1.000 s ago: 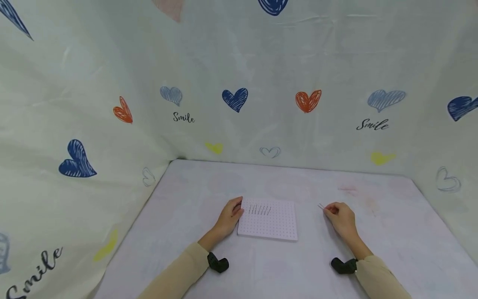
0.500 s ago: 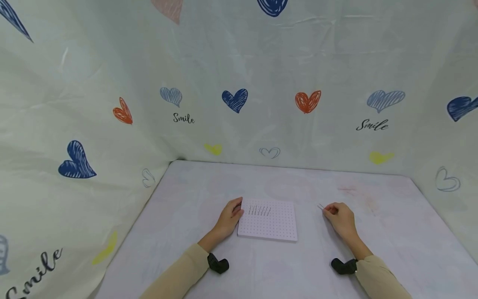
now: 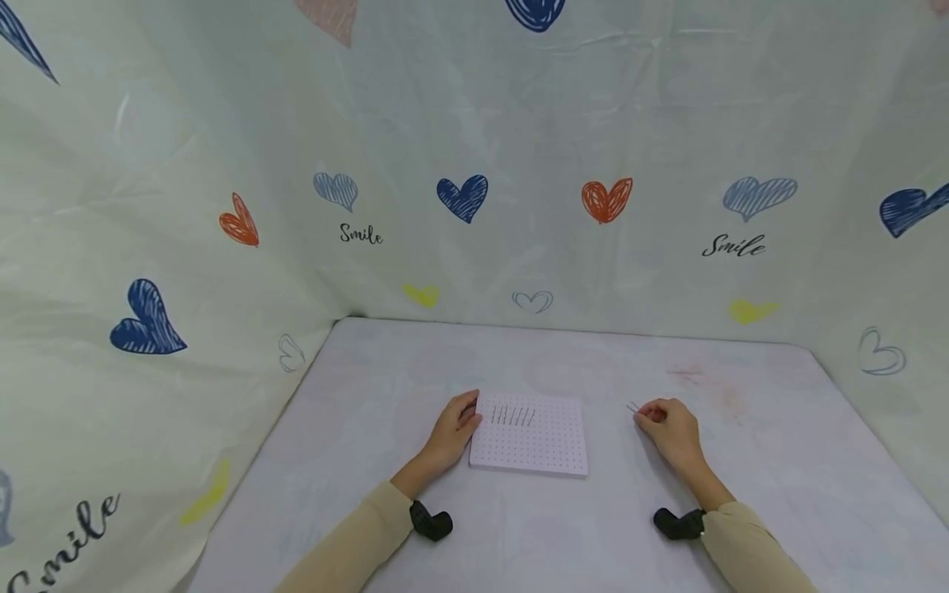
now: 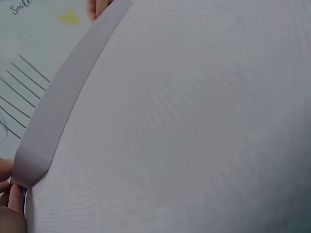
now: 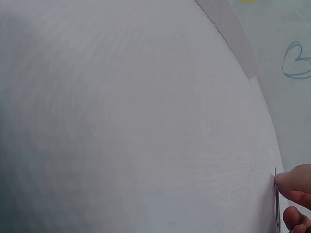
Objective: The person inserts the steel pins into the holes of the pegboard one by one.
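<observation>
A white pegboard [image 3: 549,449] with a grid of small holes lies on the table. Several thin metal pins [image 3: 513,416] stand in a row near its upper left part, leaning a little. My left hand [image 3: 447,434] holds the board by its left edge; in the left wrist view, fingers [image 4: 16,199] grip its corner. To the right of the board, my right hand [image 3: 673,430] pinches thin metal pins [image 3: 632,407] between thumb and fingertips, just above the table. The right wrist view shows a pin [image 5: 278,206] pointing up past the thumb [image 5: 294,178].
The white table [image 3: 519,543] extends around the board, with a faint reddish stain [image 3: 688,375] at the back right. A curtain [image 3: 534,123] printed with hearts hangs behind and along the left. Each wrist wears a black strap mount [image 3: 432,522].
The head view has shifted very slightly, so the scene sits a little farther left. Both hands keep their holds, and the row of pins in the board looks the same.
</observation>
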### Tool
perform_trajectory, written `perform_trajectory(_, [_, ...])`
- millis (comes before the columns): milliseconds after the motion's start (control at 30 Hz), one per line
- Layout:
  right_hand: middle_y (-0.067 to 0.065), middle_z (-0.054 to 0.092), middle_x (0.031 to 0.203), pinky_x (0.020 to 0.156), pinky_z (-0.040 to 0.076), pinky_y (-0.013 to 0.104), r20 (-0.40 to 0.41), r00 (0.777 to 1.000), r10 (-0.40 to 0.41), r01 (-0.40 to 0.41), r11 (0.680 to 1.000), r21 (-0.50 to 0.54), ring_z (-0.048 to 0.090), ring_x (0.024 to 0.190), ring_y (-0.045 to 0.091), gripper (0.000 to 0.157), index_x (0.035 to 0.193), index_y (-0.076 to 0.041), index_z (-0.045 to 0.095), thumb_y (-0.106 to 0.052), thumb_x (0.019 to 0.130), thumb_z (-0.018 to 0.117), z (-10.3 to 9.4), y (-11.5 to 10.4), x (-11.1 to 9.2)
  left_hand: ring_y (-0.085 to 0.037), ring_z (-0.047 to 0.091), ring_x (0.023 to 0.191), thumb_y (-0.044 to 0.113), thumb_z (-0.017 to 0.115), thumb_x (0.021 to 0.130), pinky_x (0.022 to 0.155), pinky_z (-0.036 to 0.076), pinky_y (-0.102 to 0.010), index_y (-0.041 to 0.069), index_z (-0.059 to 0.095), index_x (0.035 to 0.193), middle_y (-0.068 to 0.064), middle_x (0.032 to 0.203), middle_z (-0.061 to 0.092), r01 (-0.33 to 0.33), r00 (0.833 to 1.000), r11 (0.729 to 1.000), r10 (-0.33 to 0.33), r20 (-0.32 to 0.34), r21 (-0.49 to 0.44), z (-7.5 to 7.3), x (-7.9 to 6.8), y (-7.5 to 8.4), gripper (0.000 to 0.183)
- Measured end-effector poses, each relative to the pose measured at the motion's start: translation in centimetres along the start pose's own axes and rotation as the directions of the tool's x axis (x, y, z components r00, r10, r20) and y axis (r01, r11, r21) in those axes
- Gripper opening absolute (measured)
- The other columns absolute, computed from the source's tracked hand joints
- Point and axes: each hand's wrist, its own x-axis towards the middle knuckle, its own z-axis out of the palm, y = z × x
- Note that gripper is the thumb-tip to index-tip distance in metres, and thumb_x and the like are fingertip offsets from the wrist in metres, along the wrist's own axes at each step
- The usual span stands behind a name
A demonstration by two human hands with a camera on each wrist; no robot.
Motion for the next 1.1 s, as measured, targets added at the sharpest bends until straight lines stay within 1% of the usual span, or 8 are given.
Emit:
perform_trajectory(233, [0.009, 0.054, 0.077, 0.065, 0.038, 0.033, 0.016, 1.000, 0.009, -0.009, 1.000, -0.006, 0.049, 0.076, 0.025, 0.007, 0.087, 0.005, 0.071, -0.002, 0.086, 0.074, 0.13, 0.13, 0.01, -0.039, 0.044, 0.135, 0.001, 0.051, 0.102, 0.112, 0.039, -0.042, -0.010, 0.038, 0.146, -0.027, 0.146, 0.041, 0.001, 1.000, 1.000, -0.001, 0.000, 0.014, -0.05, -0.08, 0.11, 0.047])
perform_trajectory(400, [0.010, 0.055, 0.078, 0.065, 0.039, 0.033, 0.026, 1.000, 0.018, -0.018, 1.000, 0.002, 0.050, 0.077, 0.025, 0.008, 0.087, 0.005, 0.072, -0.003, 0.086, 0.073, 0.05, 0.07, -0.09, -0.039, 0.044, 0.135, 0.001, 0.051, 0.103, 0.112, 0.040, -0.041, -0.010, 0.037, 0.147, -0.027, 0.146, 0.041, 0.001, 1.000, 1.000, -0.001, 0.008, 0.017, -0.02, -0.08, -0.04, 0.047])
perform_trajectory(533, [0.009, 0.055, 0.078, 0.065, 0.039, 0.032, 0.017, 1.000, 0.007, -0.007, 1.000, 0.013, 0.050, 0.076, 0.024, 0.008, 0.086, 0.004, 0.073, -0.003, 0.086, 0.074, 0.02, 0.00, 0.01, -0.038, 0.043, 0.135, 0.001, 0.051, 0.103, 0.112, 0.039, -0.040, -0.010, 0.038, 0.147, -0.027, 0.146, 0.041, -0.001, 1.000, 1.000, 0.001, 0.006, 0.011, -0.07, 0.00, 0.01, 0.047])
perform_trajectory(667, [0.008, 0.055, 0.077, 0.064, 0.039, 0.031, 0.012, 1.000, -0.010, 0.010, 1.000, 0.010, 0.049, 0.075, 0.023, 0.007, 0.086, 0.004, 0.073, -0.003, 0.085, 0.075, 0.03, 0.04, 0.09, -0.039, 0.043, 0.135, 0.000, 0.051, 0.102, 0.112, 0.039, -0.043, -0.011, 0.038, 0.146, -0.028, 0.146, 0.041, -0.009, 1.000, 1.000, 0.009, 0.005, 0.005, -0.11, 0.08, 0.02, 0.047])
perform_trajectory(800, [0.008, 0.055, 0.077, 0.062, 0.039, 0.030, 0.003, 1.000, -0.026, 0.026, 1.000, 0.003, 0.049, 0.074, 0.022, 0.008, 0.086, 0.005, 0.073, -0.003, 0.085, 0.075, 0.04, 0.09, 0.03, -0.040, 0.044, 0.134, -0.001, 0.051, 0.102, 0.112, 0.039, -0.042, -0.011, 0.038, 0.146, -0.028, 0.146, 0.041, -0.009, 1.000, 1.000, 0.009, 0.006, -0.001, -0.13, 0.12, 0.06, 0.047])
perform_trajectory(933, [0.009, 0.057, 0.076, 0.059, 0.040, 0.028, -0.008, 0.999, -0.043, 0.043, 0.999, -0.002, 0.050, 0.071, 0.021, 0.010, 0.085, 0.007, 0.072, -0.002, 0.085, 0.075, 0.07, 0.15, -0.08, -0.038, 0.044, 0.135, 0.000, 0.052, 0.102, 0.112, 0.040, -0.040, -0.010, 0.038, 0.146, -0.027, 0.146, 0.041, 0.001, 1.000, 1.000, -0.001, 0.006, 0.014, -0.13, 0.08, 0.19, 0.047])
perform_trajectory(1033, [0.010, 0.058, 0.076, 0.057, 0.040, 0.027, 0.006, 0.999, -0.042, 0.042, 0.999, -0.002, 0.050, 0.069, 0.021, 0.011, 0.085, 0.008, 0.070, -0.001, 0.085, 0.075, 0.08, 0.12, -0.16, -0.037, 0.044, 0.136, 0.000, 0.051, 0.102, 0.112, 0.039, -0.040, -0.009, 0.038, 0.147, -0.026, 0.146, 0.041, 0.009, 1.000, 1.000, -0.009, 0.005, 0.021, -0.12, 0.01, 0.29, 0.047])
perform_trajectory(1100, [0.011, 0.058, 0.077, 0.058, 0.041, 0.027, 0.023, 0.999, -0.035, 0.035, 0.999, 0.000, 0.051, 0.071, 0.022, 0.010, 0.086, 0.009, 0.069, 0.000, 0.087, 0.073, 0.09, 0.05, -0.18, -0.037, 0.043, 0.136, -0.001, 0.051, 0.102, 0.112, 0.039, -0.041, -0.010, 0.038, 0.146, -0.027, 0.146, 0.041, 0.003, 1.000, 1.000, -0.003, 0.003, 0.016, -0.11, -0.01, 0.29, 0.047])
